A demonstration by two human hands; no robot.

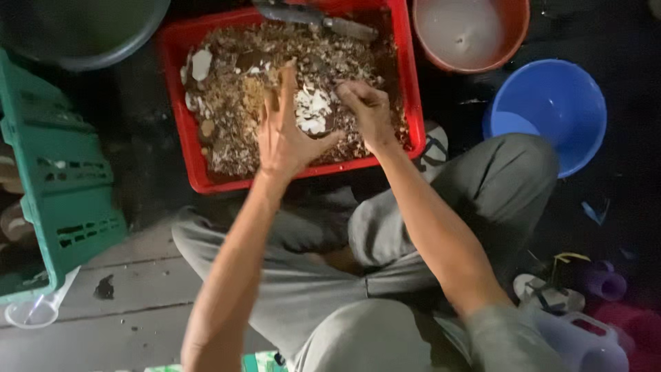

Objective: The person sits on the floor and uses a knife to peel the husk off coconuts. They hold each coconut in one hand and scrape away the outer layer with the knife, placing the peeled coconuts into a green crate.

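L hand (288, 134) splayed, R hand (366, 110) curled over red tray (180, 117).

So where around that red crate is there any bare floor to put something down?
The bare patch is the grey floor at lower left, between the green crate and the person's knee. Right of the red crate it is crowded: an orange bowl, a blue bowl and sandals. Both hands work inside the red crate.
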